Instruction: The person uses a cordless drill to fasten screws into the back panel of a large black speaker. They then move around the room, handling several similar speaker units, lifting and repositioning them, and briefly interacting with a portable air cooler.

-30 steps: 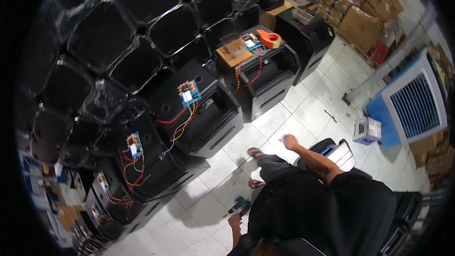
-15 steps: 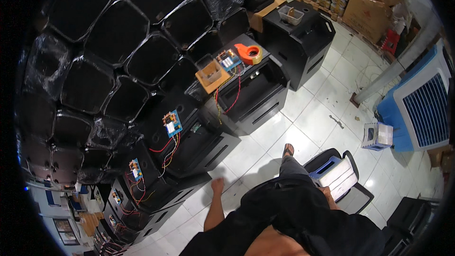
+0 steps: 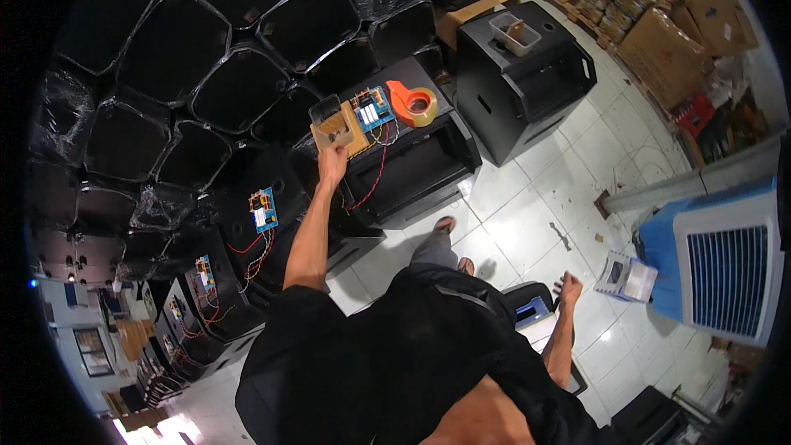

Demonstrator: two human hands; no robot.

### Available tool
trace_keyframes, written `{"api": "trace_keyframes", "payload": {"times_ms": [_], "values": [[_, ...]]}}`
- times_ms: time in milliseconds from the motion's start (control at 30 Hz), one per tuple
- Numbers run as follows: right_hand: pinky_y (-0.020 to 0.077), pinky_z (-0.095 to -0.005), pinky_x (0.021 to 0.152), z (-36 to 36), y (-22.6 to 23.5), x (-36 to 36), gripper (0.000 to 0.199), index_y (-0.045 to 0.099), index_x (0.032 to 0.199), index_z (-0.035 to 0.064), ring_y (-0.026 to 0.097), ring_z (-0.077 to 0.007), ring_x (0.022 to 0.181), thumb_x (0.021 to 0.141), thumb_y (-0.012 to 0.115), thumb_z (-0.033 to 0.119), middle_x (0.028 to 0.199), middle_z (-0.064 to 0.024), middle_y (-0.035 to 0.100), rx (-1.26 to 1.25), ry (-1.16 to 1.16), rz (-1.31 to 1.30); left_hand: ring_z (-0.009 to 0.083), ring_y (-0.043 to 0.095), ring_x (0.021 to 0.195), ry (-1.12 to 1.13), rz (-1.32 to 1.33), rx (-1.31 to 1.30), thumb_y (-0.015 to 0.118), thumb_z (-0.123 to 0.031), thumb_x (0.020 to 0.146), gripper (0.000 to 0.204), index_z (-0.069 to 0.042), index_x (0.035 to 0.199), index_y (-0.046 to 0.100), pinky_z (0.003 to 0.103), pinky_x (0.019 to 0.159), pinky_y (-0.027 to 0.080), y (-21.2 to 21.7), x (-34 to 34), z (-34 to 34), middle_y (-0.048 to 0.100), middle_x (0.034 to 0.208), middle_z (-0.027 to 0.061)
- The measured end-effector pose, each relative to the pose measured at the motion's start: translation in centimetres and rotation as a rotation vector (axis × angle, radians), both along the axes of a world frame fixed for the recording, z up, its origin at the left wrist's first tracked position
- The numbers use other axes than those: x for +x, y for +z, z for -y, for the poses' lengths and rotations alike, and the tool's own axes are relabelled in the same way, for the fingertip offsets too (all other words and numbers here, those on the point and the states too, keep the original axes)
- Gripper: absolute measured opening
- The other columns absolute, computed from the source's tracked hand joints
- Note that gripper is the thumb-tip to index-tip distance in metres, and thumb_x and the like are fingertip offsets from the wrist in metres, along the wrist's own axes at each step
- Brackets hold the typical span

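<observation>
My left hand reaches out to a clear plastic container with small parts in it. Its fingers are closed at the container's near rim. Under the container lies a wooden board, on top of a black speaker cabinet. Beside it are a blue circuit board with red and yellow wires hanging down, and an orange tape dispenser with a roll of tape. My right hand hangs at my side, fingers loosely bent and apart, holding nothing, above a stool.
More black cabinets with wired circuit boards run down the left. Plastic-wrapped black cabinets are stacked behind. Another cabinet carries a plastic tub. To the right are a blue-and-white air cooler, a small step stool and cardboard boxes.
My left hand has risen from beside my body to the plastic container. My right hand has come off the stool and swung outward. My body has moved closer to the cabinets.
</observation>
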State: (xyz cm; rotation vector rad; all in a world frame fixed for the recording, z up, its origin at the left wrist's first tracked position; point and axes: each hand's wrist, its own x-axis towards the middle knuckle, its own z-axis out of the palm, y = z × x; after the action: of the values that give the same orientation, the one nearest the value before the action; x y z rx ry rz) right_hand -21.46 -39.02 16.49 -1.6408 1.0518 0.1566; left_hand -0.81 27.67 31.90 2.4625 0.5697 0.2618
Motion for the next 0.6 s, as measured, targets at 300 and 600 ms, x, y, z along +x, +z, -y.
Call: {"api": "trace_keyframes", "payload": {"times_ms": [300,600], "values": [[0.0469,-0.0300,0.037,-6.0,-0.8,-0.9,0.041,0.054,0.063,0.0032,0.054,-0.0154,0.041,0.082,0.062,0.039,0.050,-0.0037,0.050,0.110,0.289,-0.086,0.0389,0.056,0.100,0.041,-0.008,0.243,0.060,-0.013,0.075,0.032,0.001,0.104,0.062,0.043,0.092,0.042,-2.0,11.3,-4.8,0.062,0.102,0.0241],[0.0495,-0.0316,0.045,-8.9,-0.3,15.2,0.034,0.062,0.100,-0.0039,0.061,-0.0194,0.053,0.084,0.059,0.025,0.065,-0.0131,0.062,-0.114,0.203,-0.193,0.0355,0.058,0.096,-0.263,-0.081,-0.064,0.054,-0.019,0.084,0.032,0.000,0.109,0.059,0.043,0.082,0.046,7.5,18.9,4.7,0.062,0.102,0.0209]]}}
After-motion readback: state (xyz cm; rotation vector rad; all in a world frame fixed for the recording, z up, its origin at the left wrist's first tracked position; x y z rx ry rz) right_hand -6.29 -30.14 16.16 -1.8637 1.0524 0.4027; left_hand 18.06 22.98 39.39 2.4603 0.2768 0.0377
